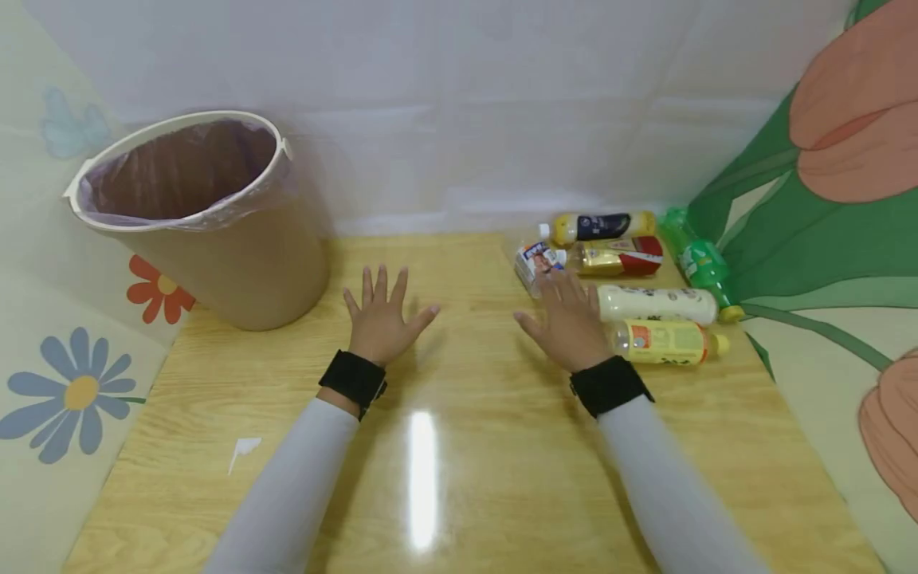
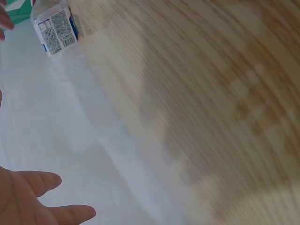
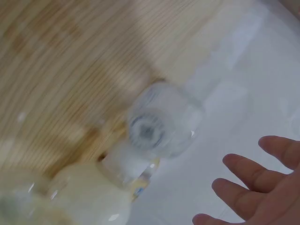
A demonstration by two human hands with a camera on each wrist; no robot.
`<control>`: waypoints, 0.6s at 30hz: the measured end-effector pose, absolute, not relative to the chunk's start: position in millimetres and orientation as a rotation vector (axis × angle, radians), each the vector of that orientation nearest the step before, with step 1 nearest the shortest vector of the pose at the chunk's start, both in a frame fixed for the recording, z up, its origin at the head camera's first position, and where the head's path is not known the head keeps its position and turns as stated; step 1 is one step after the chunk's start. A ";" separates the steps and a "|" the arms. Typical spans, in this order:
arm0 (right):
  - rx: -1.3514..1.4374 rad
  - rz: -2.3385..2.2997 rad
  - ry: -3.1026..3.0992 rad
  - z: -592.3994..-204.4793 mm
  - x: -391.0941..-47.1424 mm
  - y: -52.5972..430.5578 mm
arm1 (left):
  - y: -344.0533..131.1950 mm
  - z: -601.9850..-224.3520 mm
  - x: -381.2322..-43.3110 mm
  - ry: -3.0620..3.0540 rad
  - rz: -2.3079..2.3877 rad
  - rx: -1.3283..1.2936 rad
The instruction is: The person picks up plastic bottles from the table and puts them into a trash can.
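Observation:
My left hand point(image 1: 382, 323) is held over the table with fingers spread, nothing in its grasp; its fingers also show in the left wrist view. My right hand point(image 1: 571, 323) is likewise spread and empty, beside a group of plastic bottles lying on their sides. Closest to its fingers in the head view are a clear bottle with a printed label point(image 1: 536, 261), a milky white bottle point(image 1: 658, 304) and a yellow-labelled bottle point(image 1: 663, 342). Behind lie a red-and-gold-labelled bottle point(image 1: 621, 257) and a yellow bottle with a dark label point(image 1: 604, 226). A green bottle point(image 1: 706, 263) lies at the right.
A tall beige bin point(image 1: 268, 271) lined with a thin plastic bag stands at the table's back left. A small white scrap point(image 1: 247, 446) lies near the left edge of the wooden table point(image 1: 488, 446). White sheeting point(image 1: 402, 119) hangs along the back; flower-patterned panels flank both sides.

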State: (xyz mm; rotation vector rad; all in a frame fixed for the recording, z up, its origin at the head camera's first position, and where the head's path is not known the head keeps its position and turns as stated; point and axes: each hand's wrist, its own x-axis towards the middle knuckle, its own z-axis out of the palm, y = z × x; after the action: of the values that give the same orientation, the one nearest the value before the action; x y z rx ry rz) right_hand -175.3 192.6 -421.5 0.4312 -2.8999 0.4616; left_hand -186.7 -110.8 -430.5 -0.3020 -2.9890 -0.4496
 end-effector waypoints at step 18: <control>0.439 0.437 -2.848 -443.1 -137.0 311.7 | -120.4 -439.2 -188.5 -3.031 -0.532 -0.290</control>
State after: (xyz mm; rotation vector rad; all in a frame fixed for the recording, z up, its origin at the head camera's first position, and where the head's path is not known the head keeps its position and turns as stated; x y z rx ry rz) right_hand -137.0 311.7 -443.1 0.4386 -2.8481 0.4369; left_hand -188.5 -120.4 -439.2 -0.2899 -3.0308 -0.5317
